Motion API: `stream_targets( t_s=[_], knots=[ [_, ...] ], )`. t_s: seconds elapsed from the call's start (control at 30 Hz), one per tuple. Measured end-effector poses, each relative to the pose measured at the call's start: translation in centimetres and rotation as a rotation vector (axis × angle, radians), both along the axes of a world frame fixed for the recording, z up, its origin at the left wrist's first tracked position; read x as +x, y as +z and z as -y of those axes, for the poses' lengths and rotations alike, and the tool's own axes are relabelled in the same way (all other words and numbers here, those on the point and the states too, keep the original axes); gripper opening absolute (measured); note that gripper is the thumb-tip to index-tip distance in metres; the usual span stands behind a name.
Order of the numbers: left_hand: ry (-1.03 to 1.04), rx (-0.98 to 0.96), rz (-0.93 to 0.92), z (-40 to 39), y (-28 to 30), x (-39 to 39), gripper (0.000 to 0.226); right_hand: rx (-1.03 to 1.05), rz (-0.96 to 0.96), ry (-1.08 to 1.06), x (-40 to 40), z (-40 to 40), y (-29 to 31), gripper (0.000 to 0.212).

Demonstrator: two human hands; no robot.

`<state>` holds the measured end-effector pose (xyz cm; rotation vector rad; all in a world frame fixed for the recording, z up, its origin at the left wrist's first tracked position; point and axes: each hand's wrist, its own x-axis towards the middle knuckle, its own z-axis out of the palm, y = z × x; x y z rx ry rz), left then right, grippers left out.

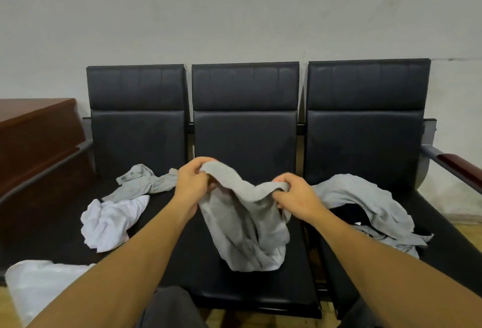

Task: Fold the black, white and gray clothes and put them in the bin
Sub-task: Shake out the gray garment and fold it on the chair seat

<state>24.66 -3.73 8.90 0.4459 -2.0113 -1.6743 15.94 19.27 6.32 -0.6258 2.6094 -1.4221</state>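
Where bench (245, 283) meets wall (234, 14), clothes strewn

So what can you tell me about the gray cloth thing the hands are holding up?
The gray garment looks like soft, plain knit fabric, crumpled and not yet folded. The left hand and the right hand each grip its top edge, which sags between them. The rest hangs down in loose folds, and its bottom bunches on the middle seat of the black bench. What kind of garment it is cannot be told.
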Motion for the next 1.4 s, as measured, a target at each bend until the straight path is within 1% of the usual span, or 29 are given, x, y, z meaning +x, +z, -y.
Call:
stream_targets(
  t_s=[0.03, 0.07, 0.1, 0.17, 0.2, 0.23, 0.27, 0.33, 0.4, 0.47, 0.5, 0.57, 0.6, 0.63, 0.67, 0.7, 0.73, 0.8, 0.83, 0.87, 0.9, 0.97, 1.03, 1.07, 1.17, 1.23, 1.3, 1.4],
  knots=[
    [-0.055, -0.023, -0.039, -0.7, 0.7, 0.2, 0.031, 0.065, -0.099, 0.063, 0.4, 0.3, 1.1, 0.014],
    [-0.120, -0.058, -0.085, -1.3, 1.4, 0.4, 0.029, 0.077, -0.199, 0.096, 0.8, 0.5, 2.5, 0.020],
    [-0.186, -0.092, -0.142, -1.8, 2.3, 0.7, 0.027, 0.006, -0.285, 0.105, 1.2, 0.7, 3.9, 0.024],
    [-0.333, -0.096, -0.288, -2.5, 4.4, 1.6, 0.021, -0.245, -0.440, 0.124, 2.3, 0.9, 7.0, 0.026],
    [-0.392, -0.064, -0.344, -2.9, 5.5, 2.2, 0.017, -0.349, -0.481, 0.151, 2.7, 0.9, 8.0, 0.025],
    [-0.407, -0.034, -0.372, -3.2, 6.4, 2.4, 0.013, -0.425, -0.490, 0.175, 3.0, 0.9, 8.9, 0.024],
    [-0.393, 0.012, -0.366, -3.4, 7.0, 2.1, 0.012, -0.461, -0.445, 0.169, 2.6, 0.9, 9.3, 0.024],
    [-0.307, 0.082, -0.290, -4.0, 6.9, 1.7, 0.019, -0.424, -0.318, 0.105, 2.8, 1.4, 8.8, 0.023],
    [-0.310, 0.126, -0.201, -4.4, 5.9, 1.3, 0.020, -0.413, -0.227, 0.121, 3.5, 1.9, 7.9, 0.020],
    [-0.439, 0.182, -0.134, -4.1, 5.6, 2.1, 0.018, -0.440, -0.114, 0.249, 4.8, 2.0, 8.6, 0.017],
    [-0.538, 0.216, -0.100, -3.8, 5.8, 2.8, 0.019, -0.402, -0.041, 0.356, 5.3, 1.5, 9.3, 0.017],
    [-0.764, 0.273, -0.012, -3.1, 6.5, 3.7, 0.024, -0.250, 0.181, 0.590, 5.7, 0.6, 11.0, 0.015],
    [-0.840, 0.265, 0.031, -2.8, 6.7, 3.6, 0.025, -0.163, 0.279, 0.664, 5.4, 0.3, 11.5, 0.015],
    [-0.853, 0.217, 0.076, -2.5, 6.5, 3.2, 0.026, -0.087, 0.324, 0.680, 4.7, 0.3, 11.8, 0.015],
    [-0.796, 0.161, 0.117, -2.3, 6.4, 2.4, 0.025, -0.012, 0.302, 0.634, 3.5, 0.5, 11.7, 0.016],
    [-0.676, 0.124, 0.139, -1.9, 6.3, 0.9, 0.021, 0.040, 0.229, 0.531, 1.9, 1.0, 11.5, 0.018],
    [-0.525, 0.117, 0.148, -1.2, 6.1, -0.7, 0.018, 0.065, 0.132, 0.384, -0.1, 1.4, 11.1, 0.022],
    [-0.156, 0.102, 0.120, 1.4, 6.7, -4.0, 0.017, 0.024, -0.065, -0.010, -4.5, 1.7, 11.4, 0.030],
    [0.009, 0.049, 0.072, 2.8, 8.1, -5.4, 0.017, -0.044, -0.128, -0.203, -6.4, 1.5, 12.3, 0.030],
    [0.132, -0.038, 0.017, 4.0, 9.5, -6.2, 0.016, -0.112, -0.171, -0.354, -7.6, 1.1, 13.3, 0.028],
    [0.225, -0.153, -0.039, 5.2, 11.1, -6.8, 0.016, -0.138, -0.239, -0.455, -8.5, 0.6, 14.5, 0.029],
    [0.325, -0.357, -0.133, 6.9, 14.0, -7.0, 0.019, -0.047, -0.444, -0.525, -9.4, -0.3, 16.5, 0.034],
    [0.340, -0.517, -0.199, 8.5, 15.7, -6.6, 0.020, 0.089, -0.670, -0.524, -9.7, -1.2, 17.7, 0.037],
    [0.324, -0.589, -0.216, 9.2, 16.0, -6.4, 0.019, 0.122, -0.734, -0.522, -9.8, -1.6, 17.9, 0.038],
    [0.241, -0.831, -0.178, 10.5, 14.7, -5.5, 0.016, 0.213, -0.790, -0.488, -9.8, -3.6, 16.7, 0.035],
    [0.136, -0.940, -0.118, 10.6, 12.0, -4.2, 0.015, 0.319, -0.832, -0.393, -9.3, -5.1, 13.6, 0.032],
    [-0.014, -0.959, -0.028, 10.3, 8.2, -2.5, 0.017, 0.378, -0.777, -0.274, -8.3, -6.6, 9.3, 0.030],
    [-0.212, -0.953, 0.173, 9.4, 1.7, 0.4, 0.018, 0.521, -0.598, -0.087, -5.8, -8.4, 2.2, 0.033]
  ],
)
